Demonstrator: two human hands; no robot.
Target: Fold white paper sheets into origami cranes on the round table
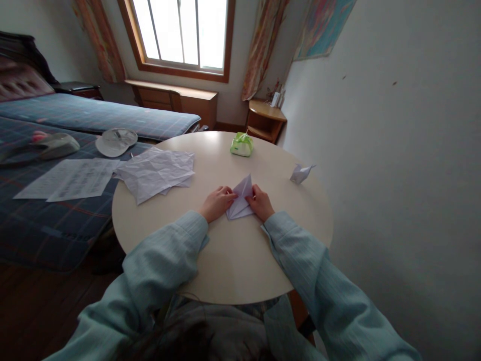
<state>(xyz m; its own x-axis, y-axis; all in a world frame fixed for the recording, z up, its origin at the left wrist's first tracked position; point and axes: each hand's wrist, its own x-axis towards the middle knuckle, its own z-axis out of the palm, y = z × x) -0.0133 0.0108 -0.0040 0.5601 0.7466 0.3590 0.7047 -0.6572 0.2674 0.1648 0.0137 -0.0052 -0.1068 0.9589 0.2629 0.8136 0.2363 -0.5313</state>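
A pale lilac folded paper (241, 199), shaped into points, lies on the round beige table (225, 255). My left hand (217, 202) presses on its left edge with fingers curled onto the paper. My right hand (260, 202) pinches its right side, fingers closed on the fold. Both sleeves are light blue.
A pile of crumpled white sheets (157, 172) lies at the table's left. A green tissue pack (242, 144) sits at the far side, a small folded paper figure (300, 173) at the right. The bed (56, 165) on the left holds printed sheets and a cap. A white wall stands close on the right.
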